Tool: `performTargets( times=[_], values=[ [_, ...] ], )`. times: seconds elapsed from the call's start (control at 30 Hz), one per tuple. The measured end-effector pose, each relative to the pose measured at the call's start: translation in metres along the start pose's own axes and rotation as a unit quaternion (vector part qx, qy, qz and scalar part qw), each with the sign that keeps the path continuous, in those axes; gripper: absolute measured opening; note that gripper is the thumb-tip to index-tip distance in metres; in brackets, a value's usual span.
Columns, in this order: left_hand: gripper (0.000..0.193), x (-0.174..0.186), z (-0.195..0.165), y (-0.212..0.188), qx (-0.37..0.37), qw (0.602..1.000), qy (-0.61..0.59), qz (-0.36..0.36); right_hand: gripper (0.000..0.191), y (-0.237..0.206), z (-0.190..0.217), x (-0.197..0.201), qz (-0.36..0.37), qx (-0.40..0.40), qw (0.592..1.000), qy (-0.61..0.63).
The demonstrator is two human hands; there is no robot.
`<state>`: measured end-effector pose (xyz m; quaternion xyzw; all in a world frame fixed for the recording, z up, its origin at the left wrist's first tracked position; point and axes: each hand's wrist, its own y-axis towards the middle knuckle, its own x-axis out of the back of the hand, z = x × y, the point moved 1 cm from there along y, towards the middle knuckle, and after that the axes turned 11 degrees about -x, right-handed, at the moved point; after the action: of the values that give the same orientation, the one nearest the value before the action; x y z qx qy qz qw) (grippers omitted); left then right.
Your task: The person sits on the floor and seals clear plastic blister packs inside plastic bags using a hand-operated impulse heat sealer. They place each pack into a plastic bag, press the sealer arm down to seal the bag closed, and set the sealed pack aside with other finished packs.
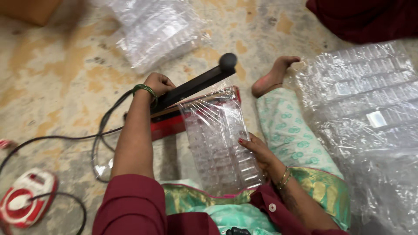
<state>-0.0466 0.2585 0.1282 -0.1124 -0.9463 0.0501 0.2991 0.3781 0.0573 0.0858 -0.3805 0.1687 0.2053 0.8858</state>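
My left hand (159, 82) is closed on the near end of the black lever arm (196, 82) of a red heat sealer (167, 124) that sits on the floor. The lever, with a round black knob (228, 60) at its tip, is raised at an angle. A clear plastic bag of small transparent items (220, 143) lies with its top edge in the sealer's jaw. My right hand (256, 149) rests flat against the right side of this bag, holding it in place. A green bangle circles my left wrist.
A large clear bag of the same items (370, 113) lies at the right, another (152, 30) at the top. Black cables (100, 139) run left to a red-and-white device (26, 198). My bare foot (274, 76) is beside the sealer. A cardboard box corner (30, 8) is at the top left.
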Motion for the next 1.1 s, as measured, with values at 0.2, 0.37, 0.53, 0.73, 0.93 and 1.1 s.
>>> performTargets(
  times=[0.2,0.37,0.53,0.73,0.93,1.1],
  values=[
    [0.014,0.004,0.004,-0.057,0.051,0.976,-0.141,-0.159,0.066,0.032,-0.007,-0.020,-0.029,0.032,0.993,-0.111],
    [0.009,-0.006,0.002,-0.059,0.027,0.964,-0.186,-0.186,0.074,0.024,0.002,-0.013,-0.087,-0.035,0.970,-0.224],
    [0.007,-0.011,0.001,-0.056,-0.022,0.953,-0.222,-0.206,0.081,0.019,-0.001,-0.007,-0.152,-0.067,0.928,-0.333],
    [0.007,-0.017,0.005,-0.054,-0.038,0.946,-0.243,-0.211,0.075,0.036,0.053,-0.017,-0.293,0.047,0.859,-0.418],
    [0.013,-0.021,0.011,-0.053,-0.008,0.957,-0.200,-0.210,0.046,0.059,0.237,-0.062,-0.378,0.428,0.743,-0.348],
    [0.017,-0.024,0.002,-0.062,0.020,0.971,-0.099,-0.219,0.048,0.115,0.270,-0.089,-0.400,0.078,0.716,-0.567]
  ],
)
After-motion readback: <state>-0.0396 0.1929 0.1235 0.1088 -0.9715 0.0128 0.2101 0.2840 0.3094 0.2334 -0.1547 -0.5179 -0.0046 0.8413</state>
